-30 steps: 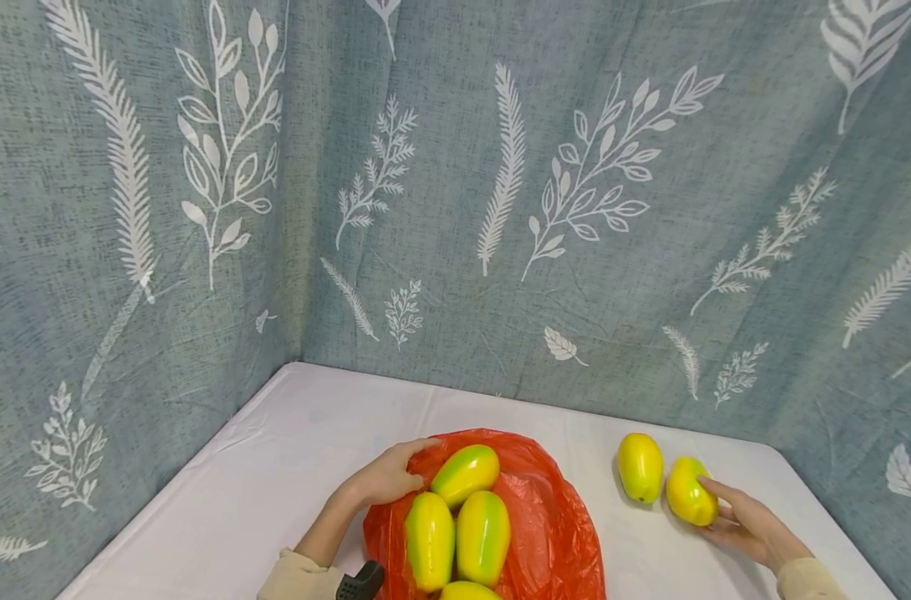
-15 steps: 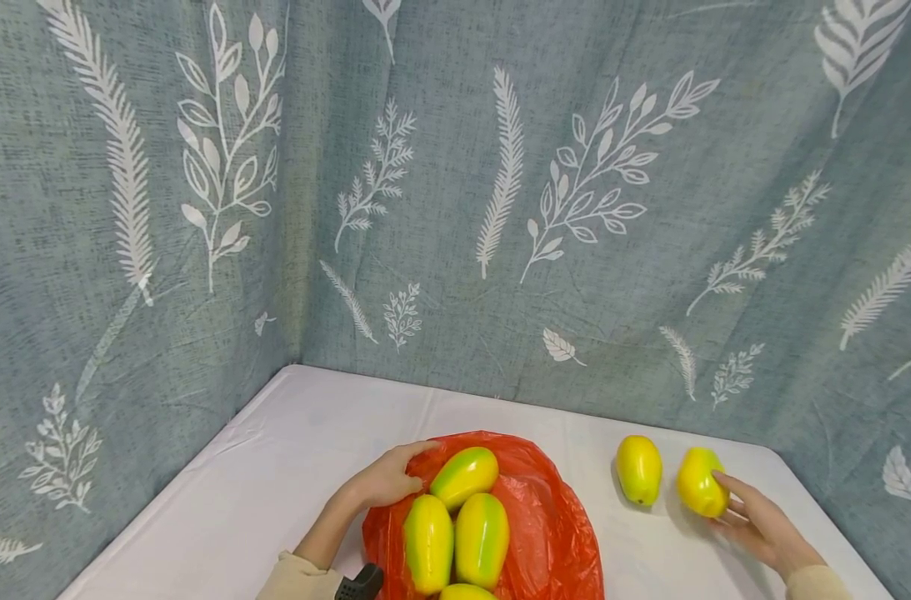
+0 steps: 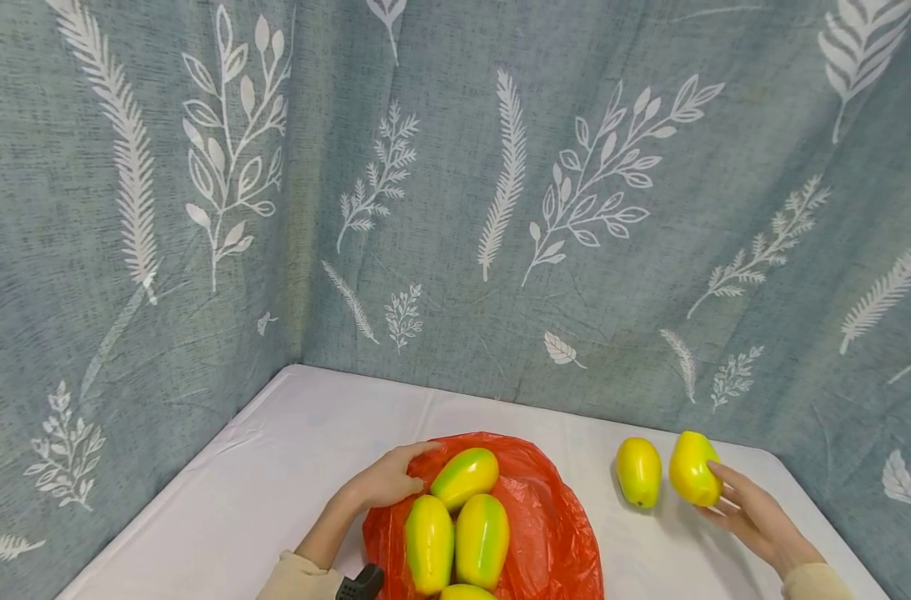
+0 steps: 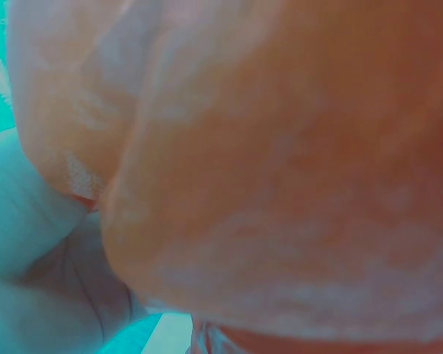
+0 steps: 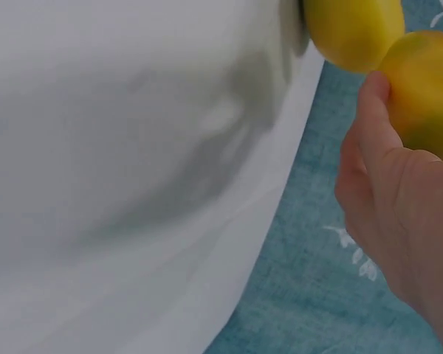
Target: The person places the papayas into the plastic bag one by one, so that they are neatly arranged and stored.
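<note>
A red plastic bag (image 3: 553, 517) lies open on the white table, with several yellow-green papaya-like fruits (image 3: 466, 475) resting in it. My left hand (image 3: 406, 471) grips the bag's far left rim beside the top fruit. In the left wrist view only the bag's blurred orange-red film (image 4: 280, 169) fills the picture. My right hand (image 3: 725, 492) holds a yellow fruit (image 3: 691, 468) raised just above the table at the right. The right wrist view shows that fruit (image 5: 428, 88) against my thumb (image 5: 373, 110). Another yellow fruit (image 3: 638, 471) lies on the table just left of it.
The table (image 3: 297, 450) is covered in white cloth and stands in a corner of blue-grey leaf-print fabric walls (image 3: 455, 208). Its right edge runs close behind my right hand. A black device (image 3: 361, 582) sits at my left wrist.
My right hand has closed round the right-hand yellow fruit and lifted it off the table, up and slightly back. The left hand and the bag have stayed put.
</note>
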The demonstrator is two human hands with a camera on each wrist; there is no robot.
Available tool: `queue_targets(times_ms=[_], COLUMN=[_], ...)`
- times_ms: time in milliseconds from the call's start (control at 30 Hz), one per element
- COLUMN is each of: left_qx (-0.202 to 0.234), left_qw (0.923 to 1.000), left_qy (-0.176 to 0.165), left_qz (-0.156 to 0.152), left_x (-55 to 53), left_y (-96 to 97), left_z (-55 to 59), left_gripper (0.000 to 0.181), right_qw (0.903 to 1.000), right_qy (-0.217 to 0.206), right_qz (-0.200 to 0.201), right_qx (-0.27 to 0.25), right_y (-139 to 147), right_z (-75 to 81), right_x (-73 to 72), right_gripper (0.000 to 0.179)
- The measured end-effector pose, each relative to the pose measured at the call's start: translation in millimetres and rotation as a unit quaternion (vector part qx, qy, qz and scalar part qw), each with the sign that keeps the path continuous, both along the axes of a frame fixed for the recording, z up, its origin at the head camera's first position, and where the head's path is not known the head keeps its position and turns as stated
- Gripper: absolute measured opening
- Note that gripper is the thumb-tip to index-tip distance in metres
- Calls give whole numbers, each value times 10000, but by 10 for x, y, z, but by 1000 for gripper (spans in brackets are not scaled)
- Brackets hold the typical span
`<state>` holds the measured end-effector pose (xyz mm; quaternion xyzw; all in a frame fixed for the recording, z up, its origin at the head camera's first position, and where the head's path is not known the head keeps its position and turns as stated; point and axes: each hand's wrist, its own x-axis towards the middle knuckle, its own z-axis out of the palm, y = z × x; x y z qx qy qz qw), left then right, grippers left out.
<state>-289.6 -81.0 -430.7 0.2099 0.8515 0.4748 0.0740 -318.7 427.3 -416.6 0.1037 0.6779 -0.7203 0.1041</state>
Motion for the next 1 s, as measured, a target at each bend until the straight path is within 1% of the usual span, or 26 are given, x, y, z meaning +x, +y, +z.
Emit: queue_targets(times_ms=[200, 433, 733, 900, 1000], left_qx=[70, 90, 97, 86, 93], left_qw=[10000, 9999, 9999, 9999, 9999], left_qy=[-62, -49, -31, -14, -4], left_qz=[12, 56, 48, 67, 61], left_x=[-3, -14, -35, -39, -39], left_y=[25, 44, 64, 74, 78], left_z=[11, 6, -17, -21, -18], left_gripper=[56, 57, 58, 57, 57], right_qw=[9994, 9967, 9957, 9940, 9930], right_qy=[163, 378, 431, 476, 495], right_qz=[285, 571, 766, 936, 996], right_qx=[114, 440, 296, 309, 394], right_y=[-115, -296, -544, -680, -760], right_z=[84, 155, 233, 249, 242], right_x=[-2, -1, 28, 20, 21], right_gripper=[76, 76, 76, 79, 77])
